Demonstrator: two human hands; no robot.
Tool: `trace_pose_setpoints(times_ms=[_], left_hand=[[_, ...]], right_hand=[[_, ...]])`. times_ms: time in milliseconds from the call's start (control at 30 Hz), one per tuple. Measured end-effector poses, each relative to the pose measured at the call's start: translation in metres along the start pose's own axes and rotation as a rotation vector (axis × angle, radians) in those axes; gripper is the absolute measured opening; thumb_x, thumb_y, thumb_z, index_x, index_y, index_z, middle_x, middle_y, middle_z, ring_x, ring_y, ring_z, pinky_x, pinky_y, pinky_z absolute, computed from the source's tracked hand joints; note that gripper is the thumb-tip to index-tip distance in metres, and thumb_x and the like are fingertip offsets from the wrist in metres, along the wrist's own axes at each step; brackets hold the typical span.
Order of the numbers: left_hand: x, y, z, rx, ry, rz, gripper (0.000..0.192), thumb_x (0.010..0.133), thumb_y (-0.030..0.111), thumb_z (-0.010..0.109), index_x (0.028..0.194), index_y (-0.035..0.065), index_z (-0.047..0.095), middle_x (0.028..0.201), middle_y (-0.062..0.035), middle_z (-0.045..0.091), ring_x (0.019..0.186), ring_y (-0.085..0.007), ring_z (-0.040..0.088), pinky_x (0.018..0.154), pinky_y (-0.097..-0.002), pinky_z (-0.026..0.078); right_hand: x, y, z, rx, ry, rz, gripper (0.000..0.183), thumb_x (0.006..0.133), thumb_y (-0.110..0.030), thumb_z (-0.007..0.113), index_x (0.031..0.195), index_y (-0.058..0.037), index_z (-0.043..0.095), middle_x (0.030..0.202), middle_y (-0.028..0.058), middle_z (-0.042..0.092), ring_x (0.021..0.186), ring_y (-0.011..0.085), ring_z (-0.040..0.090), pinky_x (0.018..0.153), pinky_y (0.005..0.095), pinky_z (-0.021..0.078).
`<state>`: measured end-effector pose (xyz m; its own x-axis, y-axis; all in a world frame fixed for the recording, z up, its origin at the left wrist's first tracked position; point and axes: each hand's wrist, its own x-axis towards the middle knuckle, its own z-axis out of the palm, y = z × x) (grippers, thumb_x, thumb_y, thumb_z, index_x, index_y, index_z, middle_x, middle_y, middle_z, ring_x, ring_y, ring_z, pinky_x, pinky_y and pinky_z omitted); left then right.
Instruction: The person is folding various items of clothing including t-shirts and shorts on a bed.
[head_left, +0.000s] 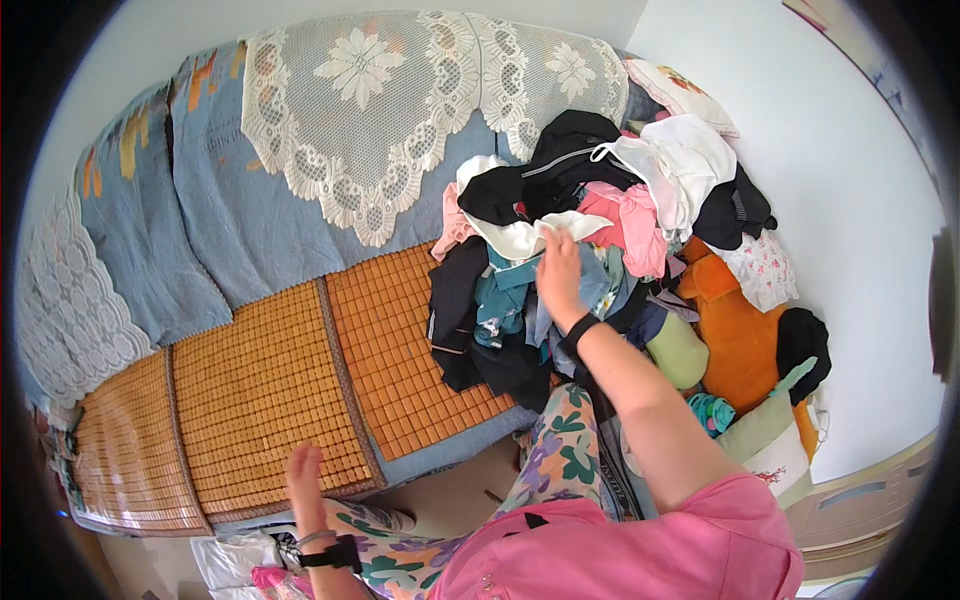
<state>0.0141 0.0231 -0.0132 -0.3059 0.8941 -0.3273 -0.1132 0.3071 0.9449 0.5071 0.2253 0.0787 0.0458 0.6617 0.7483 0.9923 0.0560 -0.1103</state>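
My right hand (559, 271), with a black band at its wrist, reaches into a heap of mixed clothes. Its fingertips touch a white garment (510, 238); whether they grip it is not plain. Around it lie a black jacket (574, 146) with a pale stripe, a pink garment (637, 229), a teal patterned garment (501, 296) and dark clothes (456, 289). A white strapped garment (679, 169) tops the heap on the right. My left hand (304, 476) hovers by the sofa's front edge, holding nothing, its fingers extended.
Bamboo tile mats (255, 390) cover the sofa seat. White lace covers (360, 142) drape over its blue backrest (225, 225). An orange plush toy (739, 337) and cushions (772, 442) sit at the right, near the wall. A bag (236, 559) lies on the floor, lower left.
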Motion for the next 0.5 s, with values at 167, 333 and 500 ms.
trace_pose_setpoints(times_ms=[167,333,500], left_hand=[[-0.013,0.019,0.075,0.055,-0.273,-0.022,0.033,0.092,0.021,0.055,0.118,0.0019,0.055,0.105,-0.0071,0.063,0.097,-0.0142,0.058,0.085,-0.0268,0.044],[-0.023,0.044,0.127,0.062,-0.379,-0.051,0.034,0.094,0.025,0.052,0.120,0.0022,0.054,0.108,-0.0097,0.063,0.099,-0.0167,0.058,0.086,-0.0292,0.045],[-0.034,0.067,0.158,-0.056,-0.519,-0.136,0.050,0.098,0.040,0.041,0.128,0.0006,0.047,0.119,-0.0133,0.057,0.108,-0.0200,0.054,0.092,-0.0328,0.042]], right_hand=[[0.024,0.048,0.011,-0.218,-0.209,-0.031,0.027,0.079,-0.006,0.054,0.106,-0.0052,0.058,0.108,0.0212,0.057,0.107,0.0376,0.053,0.084,0.0461,0.0433],[0.003,-0.053,-0.019,0.473,-0.195,0.099,0.011,0.083,-0.011,0.055,0.088,-0.0018,0.053,0.078,0.0217,0.058,0.078,0.0413,0.057,0.068,0.0489,0.0442],[-0.046,-0.129,-0.075,0.690,-0.240,0.105,0.014,0.083,-0.008,0.055,0.094,0.0006,0.052,0.084,0.0212,0.057,0.083,0.0400,0.055,0.072,0.0467,0.0430]])
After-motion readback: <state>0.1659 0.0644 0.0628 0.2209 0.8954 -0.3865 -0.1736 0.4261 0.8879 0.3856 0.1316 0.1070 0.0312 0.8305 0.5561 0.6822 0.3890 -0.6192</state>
